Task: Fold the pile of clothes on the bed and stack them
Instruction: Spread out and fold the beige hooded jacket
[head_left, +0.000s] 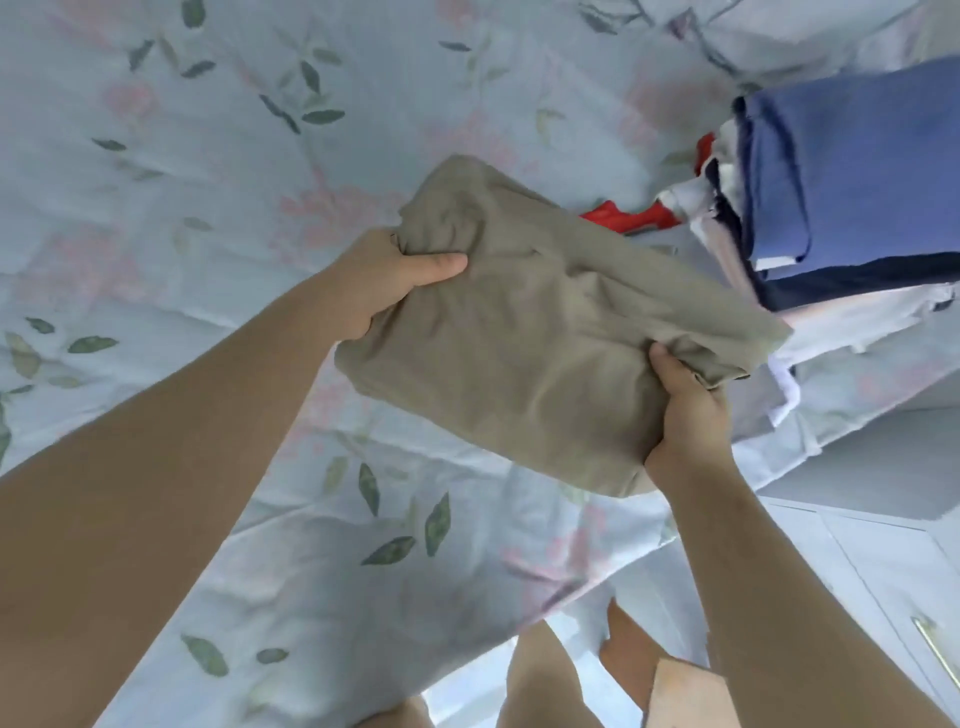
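— Khaki garment (545, 338), folded into a thick pad: gripped how?
— Clamped at both short ends. Left hand (384, 280) with thumb flat on top and fingers curled underneath. Right hand (685, 415) wrapped round the near right corner, bunching a little cloth. Held fast on both sides, nothing hanging loose.
— Resting on anything?
— Looks lifted just off the floral bed sheet (208, 156), though hard to tell for sure.
— Long axis?
— Runs hand to hand, from the left grip across to the right one.
— And the stack (852, 171)?
— Lies beyond the right grip, farther out and to the right, and well apart from the left grip. Nearer the right hand, so probably best reached leading with that end.
— Holds what?
— Blue piece on top, dark navy under it, white and pale layers lower down. Red cloth (623, 215) poking out at the base toward the grip, partly hidden behind the khaki edge.
— Calls for what next?
— Judging from this, carrying across to the right and setting down square on the blue top.
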